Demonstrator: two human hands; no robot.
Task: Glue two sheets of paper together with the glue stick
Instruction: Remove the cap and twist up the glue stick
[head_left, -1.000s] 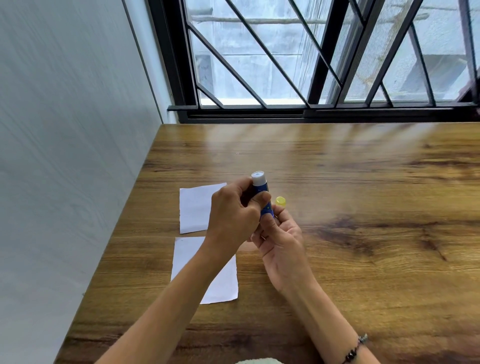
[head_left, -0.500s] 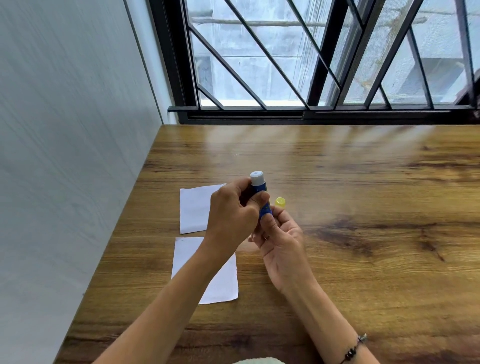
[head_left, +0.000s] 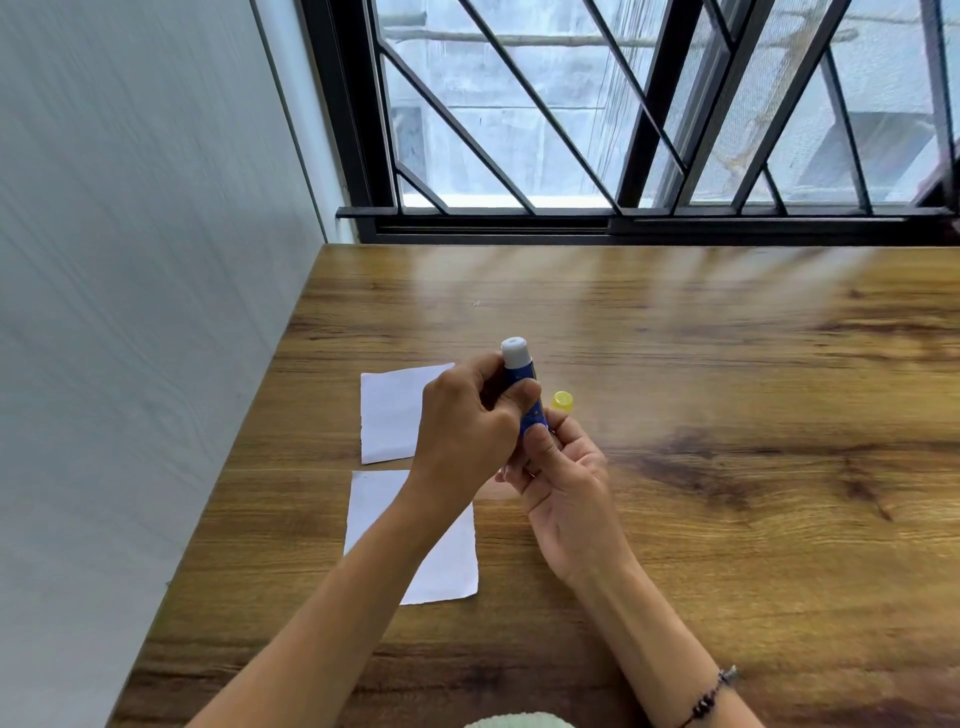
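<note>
A grey wall fills the nine o'clock side, meeting the wooden table along its left edge. Just inside that edge lie two white sheets of paper, flat on the wood and close together without touching: the far sheet sits toward eleven o'clock of the near sheet, and both are partly covered by the left forearm.

The left hand hovers above the papers with its fingers curled round the glue stick, thumb across the blue barrel. The stick stands nearly upright, tilted a little so its white top points toward twelve o'clock, above the tabletop at the middle of the scene.

At five o'clock of the stick, the right hand pinches the barrel's lower end between thumb and fingertips, palm turned up. A small yellow cap shows just above the right fingertips, at three o'clock of the barrel; whether it rests on the table or on the fingers I cannot tell. A dark beaded bracelet circles the right wrist.

Across twelve o'clock runs a black-barred window.
</note>
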